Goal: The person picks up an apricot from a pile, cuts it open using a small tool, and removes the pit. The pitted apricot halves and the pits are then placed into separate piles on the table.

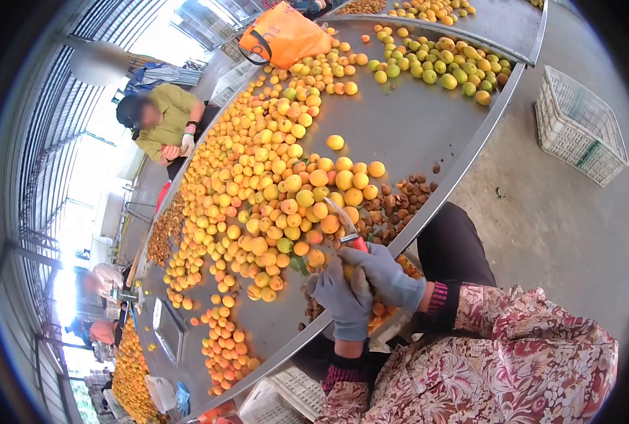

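My right hand (391, 277), in a grey glove, is closed around the red handle of a knife (352, 237). Its curved blade points up over the fruit on the metal table. Beside it, my left hand (344, 300), also gloved in grey, is closed with its fingers bent. A bit of yellow-orange apricot (348, 271) shows between the two hands, mostly hidden by the gloves. Both hands are close together above the table's near edge. A large heap of apricots (258, 177) spreads in front of them. Brown pits (403, 205) lie piled just beyond my right hand.
Cut orange fruit (408, 267) shows below my hands. Greener apricots (449, 67) lie near the table's raised rim (480, 141). An orange bag (286, 35) stands on the far end. A white plastic crate (581, 127) is on the floor. Another person (162, 124) is across the table.
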A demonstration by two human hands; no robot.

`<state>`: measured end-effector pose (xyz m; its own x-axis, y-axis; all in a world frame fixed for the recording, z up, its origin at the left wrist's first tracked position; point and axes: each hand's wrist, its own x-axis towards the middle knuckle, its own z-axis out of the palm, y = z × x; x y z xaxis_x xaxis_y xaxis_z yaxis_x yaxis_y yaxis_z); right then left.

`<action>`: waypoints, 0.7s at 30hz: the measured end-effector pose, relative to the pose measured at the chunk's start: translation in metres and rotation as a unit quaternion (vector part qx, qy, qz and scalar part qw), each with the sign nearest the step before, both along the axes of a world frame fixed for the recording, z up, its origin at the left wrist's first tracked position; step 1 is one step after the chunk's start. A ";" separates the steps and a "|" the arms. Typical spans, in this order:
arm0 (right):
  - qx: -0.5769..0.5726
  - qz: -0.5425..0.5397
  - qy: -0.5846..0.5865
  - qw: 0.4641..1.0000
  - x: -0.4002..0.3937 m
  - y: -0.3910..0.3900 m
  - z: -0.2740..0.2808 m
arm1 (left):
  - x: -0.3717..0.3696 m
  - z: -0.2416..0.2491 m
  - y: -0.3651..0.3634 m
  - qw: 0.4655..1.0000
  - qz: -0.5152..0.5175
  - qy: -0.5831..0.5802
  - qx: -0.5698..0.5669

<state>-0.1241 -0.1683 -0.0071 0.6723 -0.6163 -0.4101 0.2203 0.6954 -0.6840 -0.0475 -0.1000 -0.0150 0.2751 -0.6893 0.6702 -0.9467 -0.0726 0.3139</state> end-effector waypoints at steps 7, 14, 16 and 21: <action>-0.115 -0.126 0.010 0.985 0.009 0.005 0.014 | -0.022 0.016 -0.012 0.940 0.024 0.333 -0.067; -0.161 -0.082 0.036 0.983 0.015 0.001 0.005 | -0.018 0.008 -0.008 0.943 0.058 0.320 -0.069; -0.134 -0.044 0.023 0.990 0.010 0.001 0.003 | -0.005 0.001 -0.003 0.980 0.053 0.181 -0.061; -0.060 0.081 0.032 0.994 -0.006 -0.003 0.012 | 0.008 -0.002 0.011 0.997 0.017 -0.072 -0.030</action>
